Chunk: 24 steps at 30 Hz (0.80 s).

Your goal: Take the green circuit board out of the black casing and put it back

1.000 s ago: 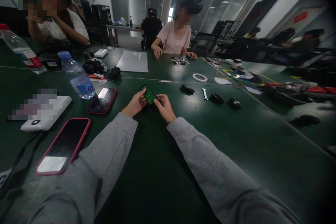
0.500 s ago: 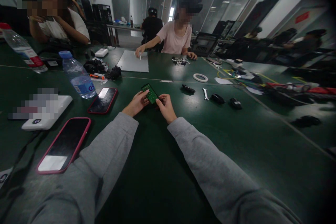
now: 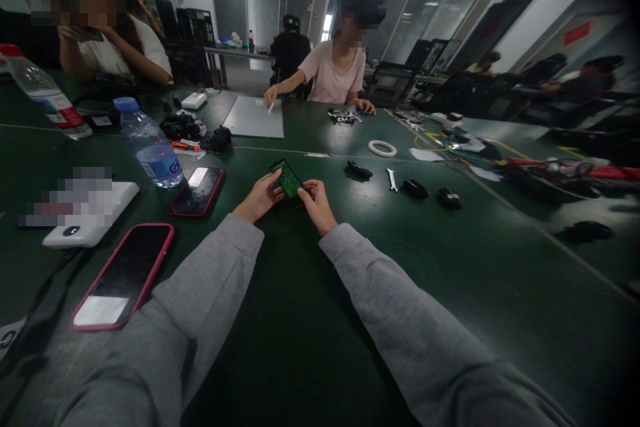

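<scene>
A small green circuit board (image 3: pixel 289 179) with a dark edge is held tilted between my two hands, above the green table (image 3: pixel 300 293). My left hand (image 3: pixel 261 197) grips its left side, thumb on the upper face. On the lower right corner, my right hand (image 3: pixel 317 204) pinches the board with thumb and fingers. The undersides of the fingers are hidden. Left of my left hand lies a phone with a red case (image 3: pixel 197 192). To the right of my right hand are a black part (image 3: pixel 359 171) and an open-end wrench (image 3: pixel 391 180).
A blue-capped bottle (image 3: pixel 150 147), another phone (image 3: pixel 125 277) and a white device (image 3: pixel 95 220) stand or lie at left. Beyond my hands is a white tape roll (image 3: pixel 382 148). Across the table, a co-worker's hand (image 3: pixel 271 95) is over a grey panel (image 3: pixel 253 121). Cables (image 3: pixel 565 170) lie at right.
My left thumb has shifted slightly left on the board, baring more of its face. The co-worker's hand over the grey panel has moved a little to the right.
</scene>
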### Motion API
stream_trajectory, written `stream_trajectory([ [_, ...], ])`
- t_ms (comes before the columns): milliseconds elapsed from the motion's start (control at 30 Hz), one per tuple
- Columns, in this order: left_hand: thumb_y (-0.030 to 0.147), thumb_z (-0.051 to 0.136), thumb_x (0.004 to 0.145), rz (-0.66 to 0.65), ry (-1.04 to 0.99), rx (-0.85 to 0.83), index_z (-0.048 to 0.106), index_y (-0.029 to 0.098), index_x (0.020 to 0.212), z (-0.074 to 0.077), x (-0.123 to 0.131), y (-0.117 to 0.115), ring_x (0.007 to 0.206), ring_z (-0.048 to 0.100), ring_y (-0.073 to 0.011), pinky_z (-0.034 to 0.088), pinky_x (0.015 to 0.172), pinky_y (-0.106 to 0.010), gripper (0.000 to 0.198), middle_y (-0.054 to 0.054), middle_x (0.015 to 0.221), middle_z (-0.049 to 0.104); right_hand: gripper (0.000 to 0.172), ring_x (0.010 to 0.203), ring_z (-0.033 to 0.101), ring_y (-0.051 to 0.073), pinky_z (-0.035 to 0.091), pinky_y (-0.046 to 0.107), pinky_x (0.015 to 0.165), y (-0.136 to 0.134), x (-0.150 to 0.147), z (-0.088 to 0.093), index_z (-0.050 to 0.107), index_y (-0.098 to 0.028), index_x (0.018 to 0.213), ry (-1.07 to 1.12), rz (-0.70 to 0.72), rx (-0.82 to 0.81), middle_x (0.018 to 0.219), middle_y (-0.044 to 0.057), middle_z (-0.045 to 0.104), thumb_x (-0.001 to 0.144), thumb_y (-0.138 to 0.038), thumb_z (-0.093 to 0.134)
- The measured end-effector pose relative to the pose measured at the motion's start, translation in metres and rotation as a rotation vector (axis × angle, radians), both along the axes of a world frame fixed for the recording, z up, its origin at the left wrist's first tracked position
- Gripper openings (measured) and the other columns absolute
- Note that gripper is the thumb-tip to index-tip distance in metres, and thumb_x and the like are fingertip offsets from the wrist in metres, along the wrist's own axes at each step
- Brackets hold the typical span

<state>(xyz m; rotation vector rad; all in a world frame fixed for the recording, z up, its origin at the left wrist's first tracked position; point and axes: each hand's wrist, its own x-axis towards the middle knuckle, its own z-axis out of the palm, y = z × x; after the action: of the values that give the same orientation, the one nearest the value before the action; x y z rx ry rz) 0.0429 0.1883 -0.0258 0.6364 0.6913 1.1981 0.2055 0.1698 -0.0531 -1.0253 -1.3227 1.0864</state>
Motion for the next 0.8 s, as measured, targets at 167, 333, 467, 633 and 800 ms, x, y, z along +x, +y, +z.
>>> stream_trajectory([
  [167,0.028,0.074,0.083,0.028,-0.003,-0.031,0.067,0.017,0.100,-0.0009,0.0006,0.0013,0.074,0.069,-0.0143,0.054,0.076,-0.029,0.021,-0.006,0.096,0.073,0.048,0.092,0.058,0.016,0.053,0.026,0.063,0.0010,-0.0001,-0.0019,0.040,-0.024,0.104,0.000,-0.006,-0.014,0.101,0.002,0.054,0.076,-0.051,0.068],
  [333,0.030,0.076,0.081,0.014,0.006,-0.014,0.067,0.017,0.100,-0.0011,-0.0019,0.0015,0.074,0.068,-0.0144,0.054,0.076,-0.030,0.025,-0.006,0.096,0.073,0.047,0.093,0.058,0.016,0.053,0.026,0.064,0.0011,-0.0003,-0.0016,0.042,-0.024,0.106,-0.003,-0.013,-0.024,0.101,0.002,0.055,0.077,-0.049,0.069],
  [467,0.030,0.077,0.081,0.013,0.004,-0.006,0.068,0.018,0.101,-0.0026,-0.0034,0.0019,0.076,0.069,-0.0149,0.054,0.076,-0.029,0.026,-0.006,0.097,0.074,0.049,0.095,0.058,0.017,0.053,0.028,0.068,0.0010,0.0007,-0.0012,0.042,-0.024,0.107,-0.011,-0.002,-0.026,0.104,0.003,0.055,0.076,-0.051,0.068],
  [633,0.028,0.076,0.081,0.009,-0.011,0.004,0.067,0.017,0.100,-0.0062,-0.0033,0.0047,0.075,0.069,-0.0150,0.055,0.076,-0.030,0.025,-0.006,0.095,0.074,0.050,0.096,0.058,0.017,0.054,0.033,0.078,0.0024,0.0016,-0.0038,0.042,-0.023,0.108,-0.024,0.003,-0.001,0.103,0.004,0.057,0.076,-0.051,0.068],
  [800,0.026,0.075,0.081,0.007,-0.022,-0.015,0.066,0.016,0.097,-0.0067,-0.0032,0.0065,0.073,0.069,-0.0151,0.055,0.074,-0.029,0.021,-0.005,0.089,0.073,0.045,0.098,0.058,0.017,0.053,0.037,0.088,0.0038,0.0018,-0.0061,0.044,-0.023,0.107,-0.042,-0.014,0.038,0.102,0.003,0.057,0.078,-0.047,0.069],
])
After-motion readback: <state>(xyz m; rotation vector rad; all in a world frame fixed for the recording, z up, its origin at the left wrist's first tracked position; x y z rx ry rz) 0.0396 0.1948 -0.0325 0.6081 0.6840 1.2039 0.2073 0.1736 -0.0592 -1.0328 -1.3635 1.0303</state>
